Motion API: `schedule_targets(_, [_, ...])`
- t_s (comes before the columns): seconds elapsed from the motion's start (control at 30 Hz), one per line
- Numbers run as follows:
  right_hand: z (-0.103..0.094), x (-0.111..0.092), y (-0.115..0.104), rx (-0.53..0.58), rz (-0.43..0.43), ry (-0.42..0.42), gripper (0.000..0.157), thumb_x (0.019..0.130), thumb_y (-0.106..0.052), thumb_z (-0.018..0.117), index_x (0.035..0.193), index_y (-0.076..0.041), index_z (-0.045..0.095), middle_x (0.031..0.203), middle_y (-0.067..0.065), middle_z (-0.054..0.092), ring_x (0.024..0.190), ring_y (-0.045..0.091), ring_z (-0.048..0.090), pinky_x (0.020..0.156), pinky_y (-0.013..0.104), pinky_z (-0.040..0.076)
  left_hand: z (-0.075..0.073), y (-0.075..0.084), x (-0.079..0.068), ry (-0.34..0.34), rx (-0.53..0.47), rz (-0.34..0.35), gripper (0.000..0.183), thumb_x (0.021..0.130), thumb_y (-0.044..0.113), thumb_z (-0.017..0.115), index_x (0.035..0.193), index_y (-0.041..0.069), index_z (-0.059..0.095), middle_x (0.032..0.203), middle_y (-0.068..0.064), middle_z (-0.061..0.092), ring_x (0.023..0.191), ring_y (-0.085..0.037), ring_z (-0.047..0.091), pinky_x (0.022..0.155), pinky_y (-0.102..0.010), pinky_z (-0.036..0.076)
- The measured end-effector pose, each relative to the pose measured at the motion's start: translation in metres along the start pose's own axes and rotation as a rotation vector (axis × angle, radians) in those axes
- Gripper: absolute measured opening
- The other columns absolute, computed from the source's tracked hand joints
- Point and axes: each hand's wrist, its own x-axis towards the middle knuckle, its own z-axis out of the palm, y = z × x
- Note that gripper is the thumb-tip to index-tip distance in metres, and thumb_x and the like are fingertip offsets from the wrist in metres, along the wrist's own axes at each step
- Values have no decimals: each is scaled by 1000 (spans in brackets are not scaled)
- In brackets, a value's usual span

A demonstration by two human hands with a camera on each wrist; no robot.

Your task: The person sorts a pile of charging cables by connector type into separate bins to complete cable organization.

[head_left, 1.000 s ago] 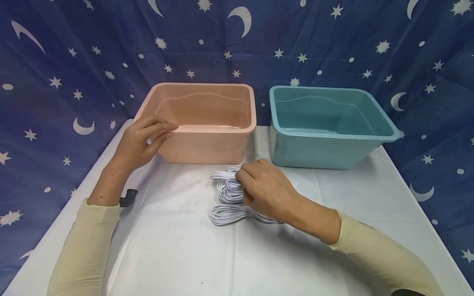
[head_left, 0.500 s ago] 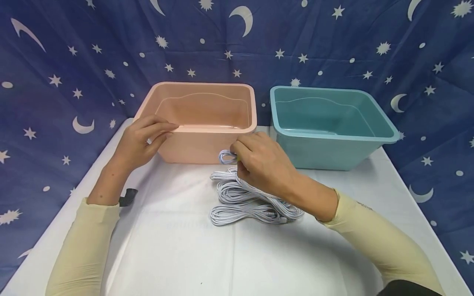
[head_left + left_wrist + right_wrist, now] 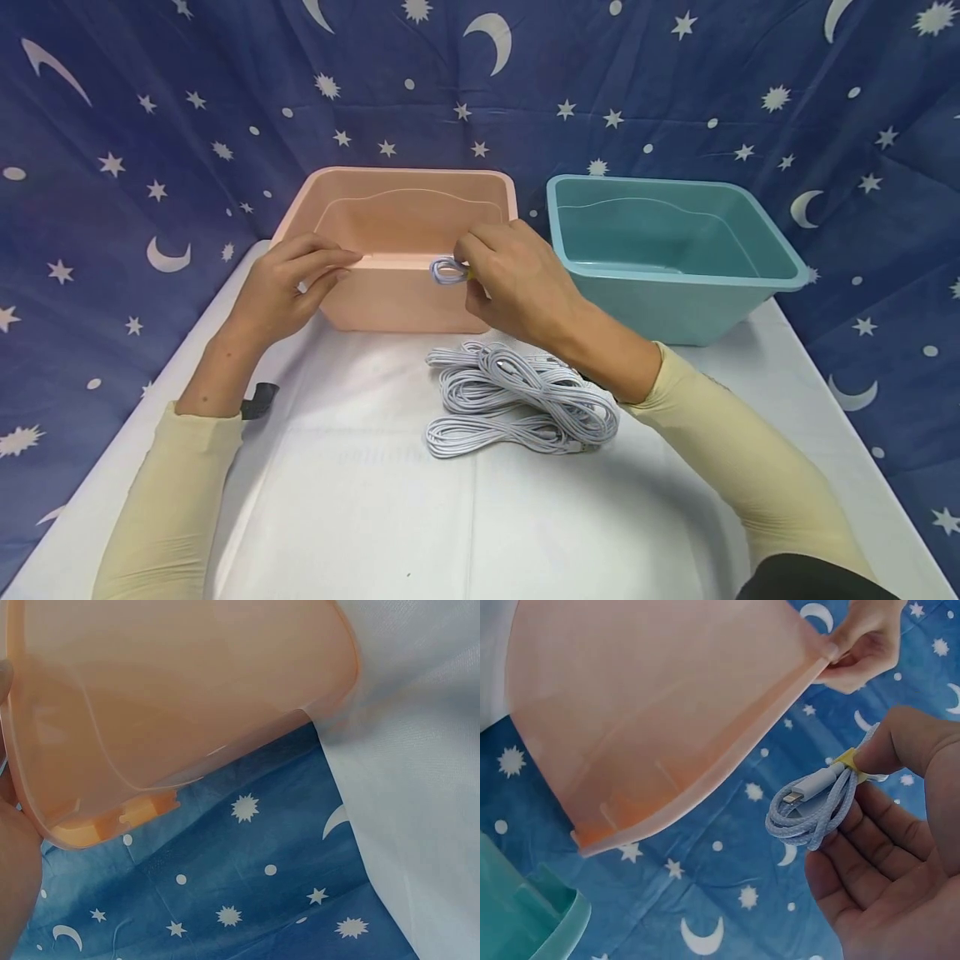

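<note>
Clock centred on the pile of coiled cables (image 3: 525, 392), lying on the table (image 3: 337, 508); 12 away from the person.

Step in hand, as judged: carrying the small cable (image 3: 819, 784) to the pink bin (image 3: 408, 300) at 10–11. The right hand (image 3: 521, 279) pinches it by its yellow tie (image 3: 847, 759); in the head view it hangs at 11, at the near rim. Cannot tell whether it has cleared that rim. The left hand (image 3: 288, 283) pinches the rim's near-left corner, apparently steadying the bin. Teal bin (image 3: 637, 308) at 1–2, untouched.

Next move probably calls for a short lift towards 11, past the rim, then a release inside.

Change: half a second ago the small cable hung lower, just above the pile; now more of the pile's top loops show. Left hand and both bins unmoved.
</note>
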Motion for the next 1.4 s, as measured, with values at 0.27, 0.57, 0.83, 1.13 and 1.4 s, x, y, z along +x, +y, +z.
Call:
schedule_targets(0.27, [15,16,16,17,69,-82,19,78,6,68,93,-4,66,96,7,69,87,28,64,79,43,51,0,-1,0,2,-6,5,35,90,-7,80,121,7,80,106,-13,72,89,-21,64,78,-20,44])
schedule_targets(0.57, [30,23,30,13,148,-169,19,79,5,69,96,-4,69,97,7,70,86,29,65,80,43,52,0,0,1,3,-11,-3,34,90,-7,80,121,8,81,106,-13,72,89,-21,64,78,-20,43])
schedule_targets(0.83, [36,23,36,23,163,-186,22,80,4,69,100,-3,70,99,8,70,88,30,67,88,45,54,0,0,0,2,-7,-13,34,90,-6,80,121,8,81,106,-13,73,89,-21,64,79,-19,43])
schedule_targets(1.13, [35,13,34,56,132,-115,19,82,-1,73,100,-3,69,101,9,68,88,29,65,83,46,53,0,1,1,0,-9,-7,34,89,-7,80,121,7,81,105,-13,72,89,-21,64,79,-19,44])
schedule_targets(1.4, [31,-3,28,59,141,-52,16,83,0,71,98,-5,70,98,7,66,79,27,62,78,44,51,0,2,1,4,-16,-4,34,90,-8,80,121,7,80,106,-14,73,91,-22,66,82,-19,44])
